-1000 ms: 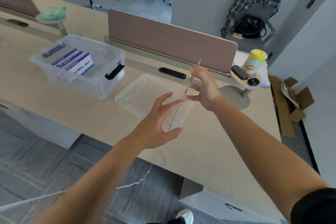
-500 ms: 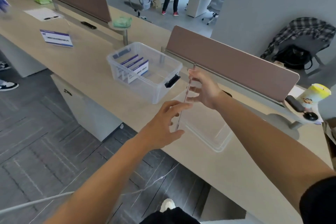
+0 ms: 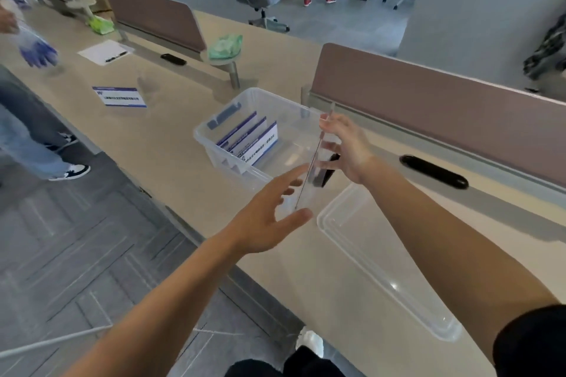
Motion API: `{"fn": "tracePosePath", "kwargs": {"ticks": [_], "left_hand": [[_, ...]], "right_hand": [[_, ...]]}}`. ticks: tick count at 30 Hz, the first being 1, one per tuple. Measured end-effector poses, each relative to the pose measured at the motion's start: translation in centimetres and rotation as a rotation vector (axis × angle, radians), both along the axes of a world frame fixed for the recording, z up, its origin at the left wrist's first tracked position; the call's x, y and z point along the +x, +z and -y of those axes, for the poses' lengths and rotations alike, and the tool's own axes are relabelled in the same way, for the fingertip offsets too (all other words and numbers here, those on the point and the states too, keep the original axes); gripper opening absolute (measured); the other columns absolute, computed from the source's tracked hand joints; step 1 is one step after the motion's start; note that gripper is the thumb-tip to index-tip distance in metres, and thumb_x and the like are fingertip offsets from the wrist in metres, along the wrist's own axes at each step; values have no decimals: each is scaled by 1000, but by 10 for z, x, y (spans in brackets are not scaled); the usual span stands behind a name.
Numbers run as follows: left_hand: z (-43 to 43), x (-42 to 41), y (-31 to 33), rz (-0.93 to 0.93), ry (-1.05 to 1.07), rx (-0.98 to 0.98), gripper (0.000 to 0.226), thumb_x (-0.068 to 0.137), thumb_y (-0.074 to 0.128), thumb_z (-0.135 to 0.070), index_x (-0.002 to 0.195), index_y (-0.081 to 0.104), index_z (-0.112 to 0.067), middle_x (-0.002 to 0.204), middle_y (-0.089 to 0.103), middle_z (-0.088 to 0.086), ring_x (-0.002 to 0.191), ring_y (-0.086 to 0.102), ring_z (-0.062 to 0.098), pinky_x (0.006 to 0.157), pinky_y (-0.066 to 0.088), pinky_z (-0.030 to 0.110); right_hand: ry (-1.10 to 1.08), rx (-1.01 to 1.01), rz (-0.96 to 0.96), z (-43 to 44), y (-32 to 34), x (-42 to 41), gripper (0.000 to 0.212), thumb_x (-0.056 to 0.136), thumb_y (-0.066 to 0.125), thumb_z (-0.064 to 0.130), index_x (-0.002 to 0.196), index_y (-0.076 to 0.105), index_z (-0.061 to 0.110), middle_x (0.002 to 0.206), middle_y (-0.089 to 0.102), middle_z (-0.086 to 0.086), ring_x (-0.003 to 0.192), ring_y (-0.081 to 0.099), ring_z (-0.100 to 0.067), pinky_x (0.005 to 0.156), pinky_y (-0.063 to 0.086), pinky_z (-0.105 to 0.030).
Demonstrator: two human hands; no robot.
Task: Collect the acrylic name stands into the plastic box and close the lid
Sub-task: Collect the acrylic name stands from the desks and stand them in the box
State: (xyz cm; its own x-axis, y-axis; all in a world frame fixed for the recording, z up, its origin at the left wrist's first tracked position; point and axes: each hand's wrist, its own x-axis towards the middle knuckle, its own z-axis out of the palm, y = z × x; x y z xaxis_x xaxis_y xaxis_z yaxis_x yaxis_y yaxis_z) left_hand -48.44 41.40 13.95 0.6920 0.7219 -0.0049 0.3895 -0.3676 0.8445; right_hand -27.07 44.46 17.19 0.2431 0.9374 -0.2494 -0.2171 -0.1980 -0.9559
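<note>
Clear acrylic name stand (image 3: 312,159) hangs edge-on over the plastic box (image 3: 211,150) near corner, right hand (image 3: 346,147) pinching its top, left hand (image 3: 266,220) open-fingered steadying its bottom; slick acrylic could slip and clip the rim.

We're hunting for anything legible and coming up short. The lone name stand (image 3: 120,97) on the desk (image 3: 171,144) carries a white card with blue bars and one dark line of print, too blurred for us to read. The cards on the name stands (image 3: 255,141) in the plastic box (image 3: 211,147) show print too, and not one character comes clear.
</note>
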Motion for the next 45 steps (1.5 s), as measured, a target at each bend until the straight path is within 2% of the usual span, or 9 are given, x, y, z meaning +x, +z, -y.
{"fn": "tracePosePath", "kwargs": {"ticks": [3,7,13,19,22,26,31,36,45], "left_hand": [[-36,16,-3,77,61,-186,80,78,52,-76,148,20,-52,152,33,-13,136,39,8,111,38,40],[-80,27,-6,85,73,-314,83,75,57,-69,147,20,-52,155,28,-11,139,33,9,112,36,42],[-149,19,-20,175,21,-367,73,74,67,-59,138,32,-61,151,34,-10,135,38,7,98,44,30],[-228,-2,-31,223,-72,-489,71,76,69,-54,138,37,-55,148,34,-17,136,37,9,100,49,42],[-264,-11,-38,237,-134,-497,67,80,72,-44,139,40,-49,137,37,-34,133,36,3,102,44,33],[-300,-20,-44,188,-202,-369,53,86,71,-39,126,43,-60,117,36,-59,115,45,-16,101,43,29],[-322,-21,-60,219,-219,-400,42,88,68,-41,119,51,-61,122,45,-44,109,55,9,103,45,36],[-328,-19,-71,187,-195,-399,48,79,74,-49,122,55,-55,133,49,-29,115,51,10,93,42,22],[-377,-46,-85,-118,-235,-24,71,69,66,-71,132,50,-44,145,35,-13,132,33,5,108,30,32]], "right_hand": [[8,16,-34,-36,-4,12,16,85,68,30,99,61,29,96,60,6,93,57,-20,89,52,-56],[-11,39,-49,-75,-3,13,25,72,68,33,96,60,28,89,61,9,87,57,-18,74,55,-46],[-31,-12,-33,-131,-11,6,22,88,67,28,108,57,24,93,58,9,85,58,-15,62,57,-35],[-103,-266,142,-185,-12,-17,79,75,64,62,147,35,43,152,34,10,129,41,-34,104,42,-59],[-192,-315,207,-202,-11,-35,72,89,57,60,151,25,46,158,28,6,127,45,-38,102,44,-57],[-253,-386,564,-219,-9,-53,82,89,62,52,155,15,37,131,58,2,105,65,-30,87,58,-46],[-201,-406,792,-231,-2,-76,100,91,65,31,155,-11,34,110,71,-6,73,74,-21,68,63,-40],[-203,-443,1029,-240,-12,-88,85,88,59,17,157,11,24,128,63,-18,61,64,-12,50,51,-23],[-154,-416,879,-248,-48,-71,76,91,60,18,154,19,28,127,67,-7,82,73,-21,64,62,-33]]}}
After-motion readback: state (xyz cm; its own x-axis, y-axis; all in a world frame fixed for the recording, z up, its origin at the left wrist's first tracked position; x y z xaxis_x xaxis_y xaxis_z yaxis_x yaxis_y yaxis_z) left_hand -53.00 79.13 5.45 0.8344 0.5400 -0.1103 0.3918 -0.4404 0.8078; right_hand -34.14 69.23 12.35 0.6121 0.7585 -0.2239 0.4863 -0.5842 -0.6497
